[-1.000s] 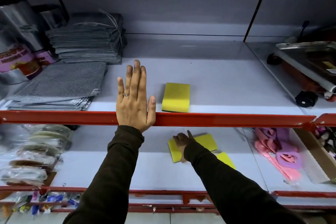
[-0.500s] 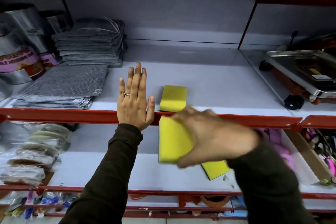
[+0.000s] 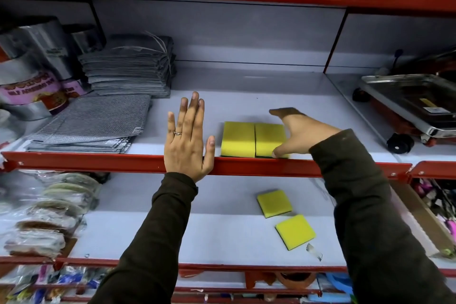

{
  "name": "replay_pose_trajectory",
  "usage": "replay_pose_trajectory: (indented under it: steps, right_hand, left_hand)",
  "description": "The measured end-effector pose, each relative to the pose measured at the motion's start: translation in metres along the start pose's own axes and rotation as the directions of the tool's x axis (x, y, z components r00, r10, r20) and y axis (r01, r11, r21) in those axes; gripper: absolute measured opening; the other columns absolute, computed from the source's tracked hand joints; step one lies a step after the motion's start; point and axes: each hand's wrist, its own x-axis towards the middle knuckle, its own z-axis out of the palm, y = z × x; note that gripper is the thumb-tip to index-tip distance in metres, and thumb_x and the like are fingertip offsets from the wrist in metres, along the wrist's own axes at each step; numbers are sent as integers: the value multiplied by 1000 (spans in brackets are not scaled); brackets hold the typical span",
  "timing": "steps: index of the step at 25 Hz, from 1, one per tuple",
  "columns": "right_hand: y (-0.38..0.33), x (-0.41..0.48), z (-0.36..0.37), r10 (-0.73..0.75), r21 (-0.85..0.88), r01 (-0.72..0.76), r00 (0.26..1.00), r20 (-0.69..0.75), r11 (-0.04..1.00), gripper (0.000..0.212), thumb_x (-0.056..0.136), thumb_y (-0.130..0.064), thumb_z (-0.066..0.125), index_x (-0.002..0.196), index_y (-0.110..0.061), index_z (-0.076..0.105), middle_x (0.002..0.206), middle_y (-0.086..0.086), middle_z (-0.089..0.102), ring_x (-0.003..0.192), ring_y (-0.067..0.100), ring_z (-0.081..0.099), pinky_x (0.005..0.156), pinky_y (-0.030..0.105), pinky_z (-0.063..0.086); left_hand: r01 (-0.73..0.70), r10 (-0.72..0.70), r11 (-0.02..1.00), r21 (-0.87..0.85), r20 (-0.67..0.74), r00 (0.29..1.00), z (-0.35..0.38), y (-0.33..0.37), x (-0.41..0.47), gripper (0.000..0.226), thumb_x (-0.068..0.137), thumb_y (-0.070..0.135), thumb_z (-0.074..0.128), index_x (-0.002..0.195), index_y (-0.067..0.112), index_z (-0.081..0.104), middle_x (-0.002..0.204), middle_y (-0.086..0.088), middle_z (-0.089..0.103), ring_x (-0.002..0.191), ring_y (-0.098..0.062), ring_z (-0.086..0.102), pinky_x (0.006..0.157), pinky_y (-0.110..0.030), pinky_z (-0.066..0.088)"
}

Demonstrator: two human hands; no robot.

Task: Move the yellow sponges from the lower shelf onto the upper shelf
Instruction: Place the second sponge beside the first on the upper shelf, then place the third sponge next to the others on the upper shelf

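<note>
Two yellow sponges lie side by side at the front of the upper shelf (image 3: 98,163): a left sponge (image 3: 237,139) and a right sponge (image 3: 269,139). My right hand (image 3: 306,131) is spread at the right sponge's right side, thumb touching its front corner, fingers reaching past its back edge. My left hand (image 3: 187,140) lies flat and open on the upper shelf's red front rail, just left of the sponges. On the lower shelf (image 3: 197,237) rest two more yellow sponges, one further back (image 3: 274,203) and one nearer the front (image 3: 295,231).
Stacks of grey mesh cloths (image 3: 93,126) and foil rolls (image 3: 32,69) fill the upper shelf's left side. A steel-topped wheeled device (image 3: 409,106) sits at the right. Bagged scourers (image 3: 49,212) occupy the lower shelf's left end.
My right hand lifted a yellow sponge from the lower shelf and set it on the upper shelf beside the first one. My left hand stayed on the rail.
</note>
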Motion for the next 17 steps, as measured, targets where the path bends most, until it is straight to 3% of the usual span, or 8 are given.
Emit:
replay_pose_trajectory:
  steps: [2,4,7,9,11,12,14,17]
  right_hand:
    - [-7,-30,-10,-72,102,85,989,-126,991,95,67,-38,83,148,-27,34,151,2,39,138,20,40,110,33,38]
    - [-17,-63,-11,-173,195,195,977,-124,961,75,68,-36,84,135,-29,51,132,-5,53,119,14,55,95,25,45]
    - [-21,-73,34,-164,241,104,955,247,965,59,70,-38,83,124,-28,61,119,-13,65,101,8,63,80,18,50]
    - [-6,-46,84,-43,162,-42,873,487,986,61,70,-45,81,124,-23,63,121,-10,67,103,11,64,84,22,51]
    - [20,-8,141,100,66,-167,817,568,984,61,73,-53,76,122,-19,63,123,-4,65,108,18,62,90,29,50]
    - [33,9,165,183,19,-235,803,567,972,66,76,-57,71,127,-17,58,128,1,60,115,23,58,93,32,48]
    - [56,34,207,396,-34,-435,782,481,900,99,77,-63,64,150,-8,28,153,12,37,140,31,38,113,38,36]
    - [79,50,247,604,39,-640,742,291,767,123,68,-72,67,154,-4,10,157,15,26,144,34,27,117,44,26]
  left_hand:
    - [-3,3,1000,-2,1,1000,0,0,0,70,96,35,32,158,5,18,167,-11,18,156,-26,12,129,-40,-5]
    - [-2,2,1000,2,0,1000,0,0,0,70,96,35,32,158,6,17,166,-12,20,156,-27,14,129,-39,-5]
    - [4,-4,1000,12,-6,1000,1,1,0,70,96,36,32,158,6,17,166,-13,22,157,-23,8,129,-39,-6]
    - [4,-4,1000,18,-12,1000,2,0,0,71,96,36,32,158,6,16,166,-13,22,156,-18,2,129,-39,-7]
    - [2,-1,1000,20,-17,1000,2,0,0,71,96,36,31,158,7,15,166,-12,22,156,-17,0,129,-40,-6]
    - [-2,2,1000,20,-21,1000,3,0,0,71,96,36,31,158,7,15,166,-12,22,157,-17,0,129,-40,-6]
    - [-9,9,1000,24,-26,1000,4,0,0,71,96,36,30,158,7,14,166,-11,21,157,-17,0,129,-41,-5]
    - [-15,16,999,33,-25,1000,7,-1,0,71,96,36,30,159,7,13,166,-10,20,157,-19,1,129,-41,-5]
